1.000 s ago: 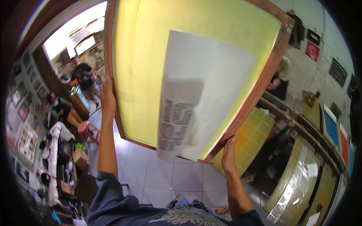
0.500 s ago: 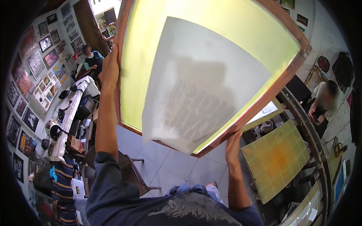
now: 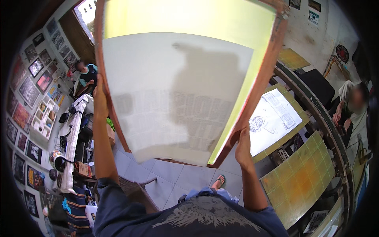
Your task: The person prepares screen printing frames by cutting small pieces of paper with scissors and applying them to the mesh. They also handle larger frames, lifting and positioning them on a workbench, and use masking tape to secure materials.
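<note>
I hold up a large wooden screen-printing frame (image 3: 263, 89) with yellow mesh (image 3: 189, 15), tilted in front of me. A big pale sheet of paper (image 3: 146, 75) lies against the mesh, its lower edge hanging loose and curled. Faint lettering shows through the sheet, and a dark shadow falls across it. My left hand (image 3: 100, 96) is closed around the frame's left side. On the lower right side, my right hand (image 3: 244, 147) grips the wood, thumb up. The far ends of the frame run out of view at the top.
On the right, a yellow board (image 3: 301, 175) and a white sheet with a drawing (image 3: 274, 118) lie along a curved dark rail (image 3: 335, 146). A person (image 3: 351, 106) sits beyond it; another person (image 3: 87, 75) sits far left. A brown chair (image 3: 138, 193) stands close by my left side.
The frame has swung left and turned to a straighter angle, both hands moving with it. More of the drawing on the right has come into view.
</note>
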Motion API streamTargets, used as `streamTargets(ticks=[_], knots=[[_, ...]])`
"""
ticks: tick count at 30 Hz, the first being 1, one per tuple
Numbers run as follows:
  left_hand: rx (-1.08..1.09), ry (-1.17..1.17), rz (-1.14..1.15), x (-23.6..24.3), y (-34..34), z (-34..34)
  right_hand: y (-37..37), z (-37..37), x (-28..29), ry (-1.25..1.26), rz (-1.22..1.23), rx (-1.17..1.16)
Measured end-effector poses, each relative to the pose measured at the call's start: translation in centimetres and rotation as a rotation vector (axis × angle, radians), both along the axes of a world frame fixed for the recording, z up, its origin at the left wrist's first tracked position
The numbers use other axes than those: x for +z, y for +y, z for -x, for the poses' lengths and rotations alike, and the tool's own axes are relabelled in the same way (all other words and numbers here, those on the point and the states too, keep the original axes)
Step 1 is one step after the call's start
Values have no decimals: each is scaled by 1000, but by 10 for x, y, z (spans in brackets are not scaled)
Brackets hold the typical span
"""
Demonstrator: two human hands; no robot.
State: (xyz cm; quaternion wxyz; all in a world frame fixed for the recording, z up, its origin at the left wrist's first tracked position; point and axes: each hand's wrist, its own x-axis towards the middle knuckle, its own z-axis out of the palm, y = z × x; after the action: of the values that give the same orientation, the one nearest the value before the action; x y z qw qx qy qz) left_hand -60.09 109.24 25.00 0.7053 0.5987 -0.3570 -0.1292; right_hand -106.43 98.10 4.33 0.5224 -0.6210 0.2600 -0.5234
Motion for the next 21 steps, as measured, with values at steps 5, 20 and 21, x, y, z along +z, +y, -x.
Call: streamTargets(ticks=[5, 20, 21], knots=[[119, 16, -92, 3, -34, -31, -44, -52, -1, 112, 124, -9], [136, -38, -223, -43, -186, -127, -69, -107, -1, 105, -77, -360], [71, -40, -357, -31, -215, -128, -62, -107, -2, 129, -115, -441]])
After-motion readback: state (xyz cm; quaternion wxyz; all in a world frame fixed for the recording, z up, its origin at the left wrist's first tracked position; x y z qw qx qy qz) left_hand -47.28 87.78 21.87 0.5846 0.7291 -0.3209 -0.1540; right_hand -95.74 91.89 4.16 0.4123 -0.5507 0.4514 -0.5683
